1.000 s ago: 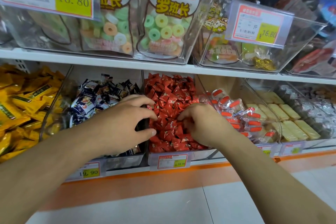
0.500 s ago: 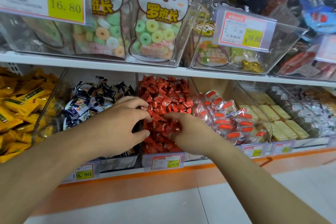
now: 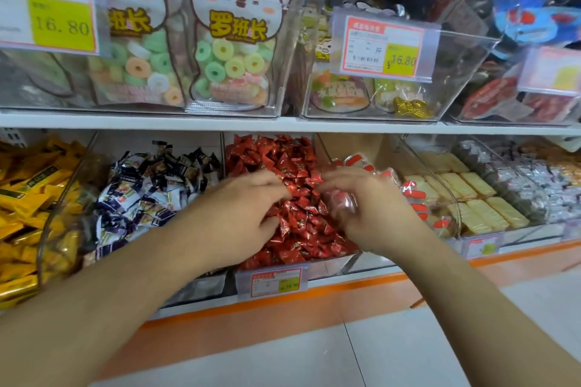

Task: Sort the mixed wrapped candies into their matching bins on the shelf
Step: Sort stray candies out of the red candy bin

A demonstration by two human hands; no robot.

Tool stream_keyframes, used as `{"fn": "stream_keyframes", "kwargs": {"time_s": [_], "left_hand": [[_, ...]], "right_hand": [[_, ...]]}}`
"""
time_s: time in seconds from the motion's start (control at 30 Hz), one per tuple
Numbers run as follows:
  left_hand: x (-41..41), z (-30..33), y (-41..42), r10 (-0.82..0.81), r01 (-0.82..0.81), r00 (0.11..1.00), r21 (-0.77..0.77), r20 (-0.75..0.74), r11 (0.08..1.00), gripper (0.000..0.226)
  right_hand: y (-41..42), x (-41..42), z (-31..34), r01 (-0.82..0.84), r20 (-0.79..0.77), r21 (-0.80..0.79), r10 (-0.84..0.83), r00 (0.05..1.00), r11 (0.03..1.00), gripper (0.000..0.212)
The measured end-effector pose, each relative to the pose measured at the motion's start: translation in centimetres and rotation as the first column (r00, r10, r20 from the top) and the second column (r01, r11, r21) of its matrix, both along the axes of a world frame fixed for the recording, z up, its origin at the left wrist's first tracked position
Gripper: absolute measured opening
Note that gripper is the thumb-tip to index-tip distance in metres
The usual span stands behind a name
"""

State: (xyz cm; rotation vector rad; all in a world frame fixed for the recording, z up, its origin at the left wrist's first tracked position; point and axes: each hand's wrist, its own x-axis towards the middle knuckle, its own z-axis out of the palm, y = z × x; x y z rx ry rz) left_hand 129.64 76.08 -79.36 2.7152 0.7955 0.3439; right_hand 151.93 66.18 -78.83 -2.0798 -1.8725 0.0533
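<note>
A clear bin (image 3: 309,270) on the lower shelf holds a heap of red wrapped candies (image 3: 283,160). My left hand (image 3: 242,214) reaches into its left side, with curled fingers and thumb closing on red candies. My right hand (image 3: 371,214) is over the bin's right side. Its curled fingers grip a clear-wrapped candy with red marks (image 3: 341,201), which is blurred. The bin to the right holds more clear-wrapped candies with red ends (image 3: 415,195). The bin to the left holds dark blue and white wrapped candies (image 3: 151,185).
Yellow packets (image 3: 28,198) fill the far-left bin, and pale yellow bars (image 3: 471,195) and silver-wrapped sweets (image 3: 534,179) lie further right. The upper shelf (image 3: 283,124) carries clear bins of bagged ring gummies (image 3: 229,66) with price tags. An orange strip (image 3: 283,308) edges the floor.
Both hands have moved up and deeper into the red candy bin, closer together. The right hand now has a clear-wrapped candy under its fingers. The camera has moved nearer.
</note>
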Motion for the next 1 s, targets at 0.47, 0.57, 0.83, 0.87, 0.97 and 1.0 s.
{"fn": "stream_keyframes", "kwargs": {"time_s": [0.47, 0.57, 0.83, 0.87, 0.97, 1.0], "left_hand": [[4.8, -2.6, 1.4, -0.063, 0.068, 0.863, -0.008, -0.501, 0.998, 0.05], [4.3, -2.5, 1.8, -0.068, 0.071, 0.823, -0.017, -0.564, 0.997, 0.051], [5.5, -0.1, 1.2, 0.013, -0.068, 0.948, -0.164, -0.317, 0.984, 0.016], [6.1, -0.5, 1.1, 0.063, -0.093, 0.972, -0.123, -0.228, 0.988, 0.013], [6.9, -2.4, 0.8, 0.144, -0.152, 0.981, -0.063, -0.127, 0.986, 0.008], [7.0, -2.8, 0.8, 0.161, -0.169, 0.979, -0.055, -0.125, 0.984, 0.009]], "right_hand": [[-0.6, 1.5, -1.4, 0.022, -0.132, -0.111, -0.036, 0.991, 0.994, 0.049], [-0.7, 1.5, -1.0, 0.018, -0.123, -0.128, -0.034, 0.992, 0.992, 0.047], [-0.5, 1.7, -2.0, 0.01, -0.119, -0.095, -0.021, 0.993, 0.995, 0.042], [-0.4, 1.6, -2.3, 0.014, -0.114, -0.079, -0.023, 0.993, 0.997, 0.04], [0.0, 1.4, -3.0, 0.01, -0.102, -0.006, -0.01, 0.995, 1.0, 0.037], [0.1, 1.2, -3.1, 0.005, -0.093, 0.001, -0.005, 0.996, 1.0, 0.035]]}}
